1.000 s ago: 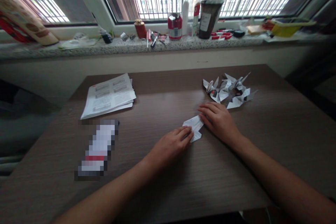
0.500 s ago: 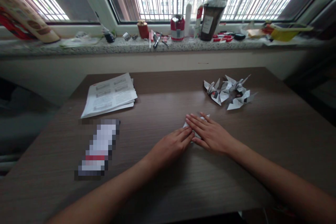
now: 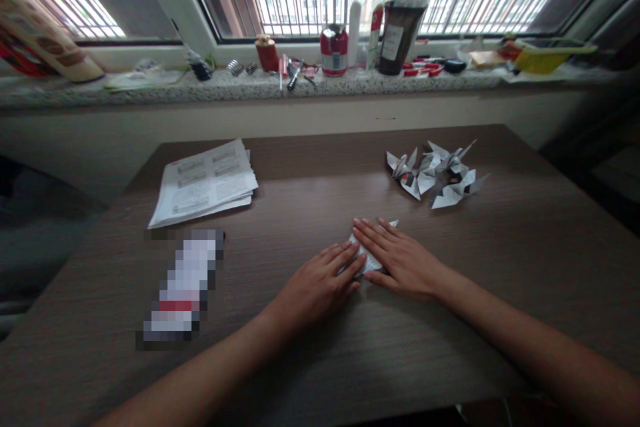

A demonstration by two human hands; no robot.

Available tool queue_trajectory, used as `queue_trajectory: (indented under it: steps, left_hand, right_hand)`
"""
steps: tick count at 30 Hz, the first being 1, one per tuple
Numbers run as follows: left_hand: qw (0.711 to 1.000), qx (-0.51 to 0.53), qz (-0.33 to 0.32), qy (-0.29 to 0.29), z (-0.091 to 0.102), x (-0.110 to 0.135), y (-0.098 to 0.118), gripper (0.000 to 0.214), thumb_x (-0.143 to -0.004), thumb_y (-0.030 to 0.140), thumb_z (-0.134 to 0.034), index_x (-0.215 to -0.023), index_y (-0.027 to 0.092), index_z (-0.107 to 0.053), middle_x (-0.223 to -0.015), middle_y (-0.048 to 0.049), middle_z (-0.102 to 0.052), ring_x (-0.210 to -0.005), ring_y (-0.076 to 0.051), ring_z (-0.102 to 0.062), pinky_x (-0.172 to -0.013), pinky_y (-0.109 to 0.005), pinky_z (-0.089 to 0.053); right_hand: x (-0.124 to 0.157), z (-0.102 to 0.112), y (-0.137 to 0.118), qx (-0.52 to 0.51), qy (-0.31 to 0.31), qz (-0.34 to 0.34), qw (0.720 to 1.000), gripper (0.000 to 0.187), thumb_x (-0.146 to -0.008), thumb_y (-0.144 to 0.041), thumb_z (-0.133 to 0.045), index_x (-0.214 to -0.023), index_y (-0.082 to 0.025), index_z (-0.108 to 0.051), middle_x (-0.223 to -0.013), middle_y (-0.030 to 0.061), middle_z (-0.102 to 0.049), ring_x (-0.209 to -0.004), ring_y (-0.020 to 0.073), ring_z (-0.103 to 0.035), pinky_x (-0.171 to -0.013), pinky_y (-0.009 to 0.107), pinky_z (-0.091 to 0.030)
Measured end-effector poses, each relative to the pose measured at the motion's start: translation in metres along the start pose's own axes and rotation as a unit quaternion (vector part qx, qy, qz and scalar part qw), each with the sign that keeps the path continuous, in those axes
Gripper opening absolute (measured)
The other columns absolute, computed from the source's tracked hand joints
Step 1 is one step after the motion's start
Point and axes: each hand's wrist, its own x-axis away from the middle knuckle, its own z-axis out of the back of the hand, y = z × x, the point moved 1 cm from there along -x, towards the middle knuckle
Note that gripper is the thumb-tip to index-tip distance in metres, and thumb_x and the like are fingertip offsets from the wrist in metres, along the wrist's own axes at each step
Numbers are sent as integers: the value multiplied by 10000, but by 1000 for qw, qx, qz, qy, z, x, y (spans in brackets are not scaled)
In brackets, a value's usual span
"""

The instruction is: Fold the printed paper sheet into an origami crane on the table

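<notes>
A small folded piece of white paper [image 3: 369,263] lies flat on the brown table [image 3: 300,193], partly covered by both hands. My left hand [image 3: 320,280] rests on its left side, fingers stretched out and pressing down. Across its upper right part lies my right hand [image 3: 400,255], flat with fingers extended and the thumb at the lower edge. Beyond the right hand sits a cluster of folded paper cranes [image 3: 435,170] made of printed paper.
A stack of printed sheets [image 3: 205,180] lies at the table's back left, with a blurred-out oblong item [image 3: 185,287] nearer me. On the stone windowsill [image 3: 240,90] stand a red can [image 3: 334,50], a dark drink cup [image 3: 400,33], a yellow basket [image 3: 545,59] and several small tools.
My left hand has slid a little to the left and down, uncovering more of the folded paper. The right hand stays nearly in place. The view has shifted slightly.
</notes>
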Motion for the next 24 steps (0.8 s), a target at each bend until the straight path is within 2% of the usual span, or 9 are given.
queue_trajectory:
  steps: [10,16,24]
  left_hand:
    - [999,30,7,10,2,0,0,436,-1100,355,-496,-1501,186,-526,-1561,-156,-534,-1480,-286,-479,-1204,-495,-432]
    - [1000,25,17,-4,5,0,2,463,-1092,360,-526,-1527,203,-505,-1592,-140,-502,-1477,-290,-481,-1203,-494,-429]
    - [999,30,16,7,3,0,0,431,-1104,328,-475,-1515,207,-515,-1579,-142,-520,-1466,-278,-499,-1192,-497,-439]
  right_hand:
    - [3,2,7,13,-2,-10,1000,802,-1084,-558,-423,-1696,-236,-16,-1731,100,-171,-1593,260,-241,-1322,489,-173]
    - [15,5,21,23,3,-41,999,833,-1070,-549,-460,-1692,-267,17,-1732,87,-160,-1590,269,-245,-1320,506,-175]
    - [36,10,43,31,25,-86,995,805,-1078,-526,-440,-1686,-305,39,-1730,58,-169,-1577,289,-272,-1309,545,-197]
